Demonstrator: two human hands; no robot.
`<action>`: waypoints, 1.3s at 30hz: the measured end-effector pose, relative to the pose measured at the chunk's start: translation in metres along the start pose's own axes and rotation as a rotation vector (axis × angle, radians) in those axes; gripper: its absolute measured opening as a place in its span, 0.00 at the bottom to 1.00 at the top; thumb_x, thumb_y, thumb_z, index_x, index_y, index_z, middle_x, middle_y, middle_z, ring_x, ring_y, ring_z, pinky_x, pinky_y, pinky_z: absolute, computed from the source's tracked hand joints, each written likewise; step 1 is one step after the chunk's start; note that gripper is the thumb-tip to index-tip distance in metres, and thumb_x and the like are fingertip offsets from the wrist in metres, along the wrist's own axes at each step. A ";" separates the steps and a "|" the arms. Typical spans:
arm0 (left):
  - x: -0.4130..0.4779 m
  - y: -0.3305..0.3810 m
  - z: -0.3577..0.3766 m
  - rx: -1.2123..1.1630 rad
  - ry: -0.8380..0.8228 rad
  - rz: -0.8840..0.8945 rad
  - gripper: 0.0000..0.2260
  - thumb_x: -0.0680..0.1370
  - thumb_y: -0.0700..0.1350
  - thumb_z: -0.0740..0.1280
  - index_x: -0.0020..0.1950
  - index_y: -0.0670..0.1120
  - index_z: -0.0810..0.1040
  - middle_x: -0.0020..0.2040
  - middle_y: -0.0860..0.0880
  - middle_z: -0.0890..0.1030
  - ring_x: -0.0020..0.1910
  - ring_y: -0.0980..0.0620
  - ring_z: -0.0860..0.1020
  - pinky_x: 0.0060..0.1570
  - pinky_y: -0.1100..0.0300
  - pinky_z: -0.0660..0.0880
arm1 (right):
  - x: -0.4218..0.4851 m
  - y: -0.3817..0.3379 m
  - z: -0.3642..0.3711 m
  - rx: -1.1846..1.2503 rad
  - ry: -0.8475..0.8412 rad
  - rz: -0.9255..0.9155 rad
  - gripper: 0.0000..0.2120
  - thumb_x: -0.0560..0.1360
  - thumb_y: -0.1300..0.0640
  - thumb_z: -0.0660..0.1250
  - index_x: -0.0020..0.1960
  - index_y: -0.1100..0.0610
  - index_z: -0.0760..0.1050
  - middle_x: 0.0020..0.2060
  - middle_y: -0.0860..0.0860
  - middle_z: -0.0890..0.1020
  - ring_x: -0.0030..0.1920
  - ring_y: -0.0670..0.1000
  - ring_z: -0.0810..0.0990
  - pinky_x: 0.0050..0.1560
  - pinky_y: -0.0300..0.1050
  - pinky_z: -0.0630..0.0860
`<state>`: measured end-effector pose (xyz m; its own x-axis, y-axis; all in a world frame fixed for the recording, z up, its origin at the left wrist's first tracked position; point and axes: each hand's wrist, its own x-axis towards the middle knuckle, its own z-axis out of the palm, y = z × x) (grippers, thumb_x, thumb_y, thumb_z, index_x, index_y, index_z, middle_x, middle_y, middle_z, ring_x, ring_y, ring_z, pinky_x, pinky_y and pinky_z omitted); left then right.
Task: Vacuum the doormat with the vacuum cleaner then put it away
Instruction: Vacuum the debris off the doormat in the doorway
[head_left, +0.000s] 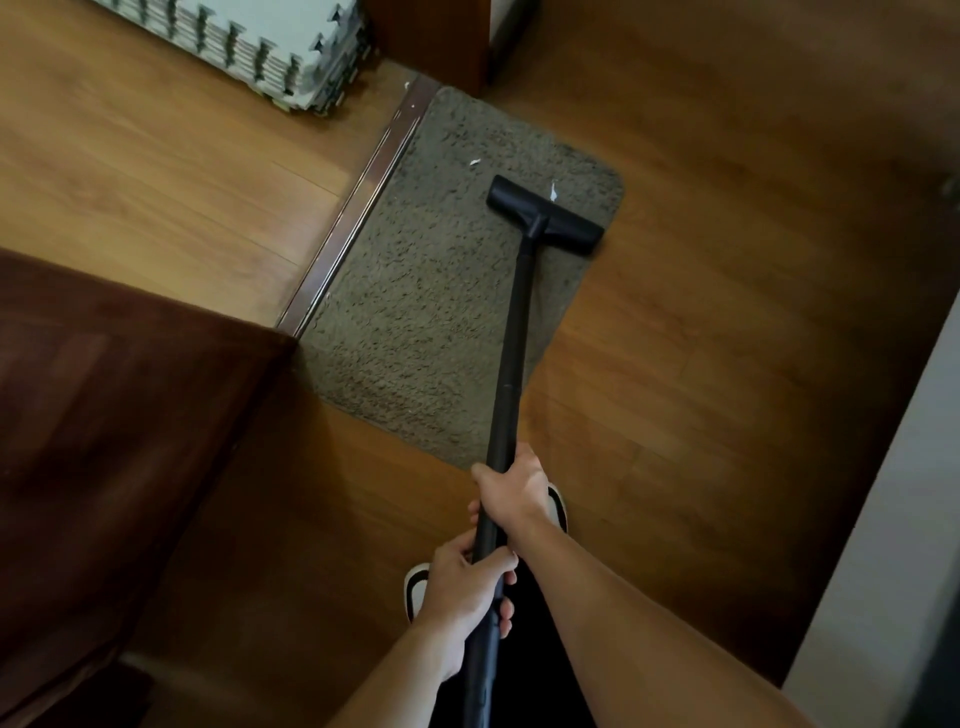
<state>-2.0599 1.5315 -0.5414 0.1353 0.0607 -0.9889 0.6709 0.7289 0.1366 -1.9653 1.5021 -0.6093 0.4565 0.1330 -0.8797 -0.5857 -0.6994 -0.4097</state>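
A grey-brown shaggy doormat lies on the wooden floor beside a metal door threshold. The black vacuum floor head rests on the mat's far right part. Two white scraps lie on the mat, one just beyond the head and one further left. The black vacuum tube runs from the head back to me. My right hand grips the tube higher up. My left hand grips it lower, closer to my body. The vacuum's body is out of view.
A dark wooden door stands open at the left, its edge at the mat's near left corner. A stack of foam puzzle mats lies at the back left. A white wall runs along the right. My two shoes stand below my hands.
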 end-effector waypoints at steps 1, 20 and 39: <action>0.002 0.005 0.005 -0.002 0.000 0.000 0.03 0.75 0.35 0.70 0.46 0.38 0.78 0.32 0.44 0.75 0.22 0.47 0.69 0.24 0.58 0.67 | 0.004 -0.004 -0.004 -0.006 -0.002 -0.001 0.13 0.77 0.58 0.68 0.59 0.56 0.68 0.40 0.59 0.83 0.24 0.48 0.81 0.26 0.41 0.76; 0.026 0.082 0.071 -0.046 -0.032 0.064 0.04 0.74 0.35 0.71 0.41 0.38 0.77 0.29 0.45 0.74 0.23 0.47 0.70 0.25 0.57 0.68 | 0.060 -0.077 -0.066 -0.029 -0.006 -0.047 0.14 0.77 0.59 0.68 0.60 0.58 0.68 0.41 0.58 0.83 0.24 0.47 0.80 0.25 0.39 0.75; -0.007 -0.007 -0.013 -0.113 -0.026 -0.052 0.05 0.75 0.35 0.72 0.41 0.37 0.77 0.31 0.42 0.75 0.22 0.47 0.69 0.23 0.59 0.68 | -0.017 -0.004 0.009 -0.129 -0.015 -0.031 0.14 0.78 0.57 0.69 0.60 0.53 0.67 0.44 0.55 0.81 0.25 0.46 0.79 0.24 0.38 0.74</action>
<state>-2.0749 1.5352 -0.5358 0.1221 0.0038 -0.9925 0.5916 0.8026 0.0759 -1.9770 1.5090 -0.5951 0.4622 0.1655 -0.8712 -0.4801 -0.7793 -0.4028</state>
